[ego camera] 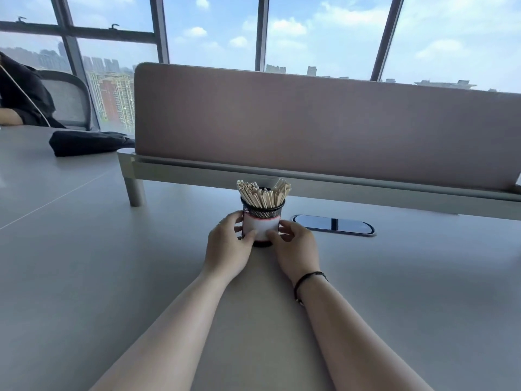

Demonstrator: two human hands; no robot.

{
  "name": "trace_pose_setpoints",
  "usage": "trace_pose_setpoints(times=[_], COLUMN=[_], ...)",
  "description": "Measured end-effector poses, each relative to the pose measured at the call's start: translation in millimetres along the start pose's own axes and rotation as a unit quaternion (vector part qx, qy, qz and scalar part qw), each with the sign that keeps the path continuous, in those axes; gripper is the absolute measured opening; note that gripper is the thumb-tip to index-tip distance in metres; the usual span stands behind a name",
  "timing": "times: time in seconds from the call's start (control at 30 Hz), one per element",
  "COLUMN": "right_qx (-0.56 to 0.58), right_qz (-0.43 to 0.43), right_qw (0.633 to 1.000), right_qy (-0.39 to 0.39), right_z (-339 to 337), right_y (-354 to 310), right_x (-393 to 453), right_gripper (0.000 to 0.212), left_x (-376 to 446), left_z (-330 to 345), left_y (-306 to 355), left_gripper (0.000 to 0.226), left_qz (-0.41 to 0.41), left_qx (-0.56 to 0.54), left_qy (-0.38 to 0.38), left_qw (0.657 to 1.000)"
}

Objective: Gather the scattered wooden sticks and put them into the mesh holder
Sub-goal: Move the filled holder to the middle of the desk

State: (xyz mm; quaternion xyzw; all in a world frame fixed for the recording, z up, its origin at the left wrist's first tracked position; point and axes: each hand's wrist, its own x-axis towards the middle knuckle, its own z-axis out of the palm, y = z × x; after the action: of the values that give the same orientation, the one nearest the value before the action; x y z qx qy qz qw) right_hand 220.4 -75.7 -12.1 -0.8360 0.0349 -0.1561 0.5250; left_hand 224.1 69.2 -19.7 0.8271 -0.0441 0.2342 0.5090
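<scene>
Mesh holder [262,221]: upright on the desk [112,263], just ahead of both wrists.
Wooden sticks [263,194]: all in the holder, upright, fanning a little outward; none visible loose on the desk.
Left hand [228,248]: fingers curled round the holder's left side.
Right hand [296,246]: fingers curled against its right side.
Key relation: holder sits between the hands, equally near both.
Judgement: task looks finished.

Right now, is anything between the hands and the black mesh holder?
Nothing visible. The left hand and right hand already grip the black mesh holder, with the wooden sticks standing inside.
</scene>
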Motion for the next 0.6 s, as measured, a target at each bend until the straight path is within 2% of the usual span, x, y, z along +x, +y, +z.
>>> trace_pose_setpoints(times=[0.3, 0.4, 0.53, 0.6], right_qx=[-0.031, -0.044, -0.073, -0.082], right_qz=[-0.019, -0.021, 0.002, 0.006], right_qw=[0.999, 0.999, 0.997, 0.996], right_qy=[-0.012, -0.021, -0.029, -0.042], right_z=[2.4, 1.0, -8.3, -16.6], right_y=[-0.4, -3.2, -5.1, -2.8], right_x=[4.3, 0.4, -15.8, -28.9], right_gripper=[0.018, 0.029, 0.057, 0.066], left_x=[4.9, 6.5, 2.7, -3.1], left_z=[3.1, 3.3, -1.7, -5.3], left_y=[-2.5, -4.2, -1.7, 2.3], left_gripper=[0.033, 0.037, 0.072, 0.081], left_qz=[-0.009, -0.016, -0.047, -0.056], left_qx=[-0.001, -0.001, 0.002, 0.006], left_qy=[0.023, 0.02, 0.014, 0.017], left_qw=[1.0, 1.0, 0.999, 0.998])
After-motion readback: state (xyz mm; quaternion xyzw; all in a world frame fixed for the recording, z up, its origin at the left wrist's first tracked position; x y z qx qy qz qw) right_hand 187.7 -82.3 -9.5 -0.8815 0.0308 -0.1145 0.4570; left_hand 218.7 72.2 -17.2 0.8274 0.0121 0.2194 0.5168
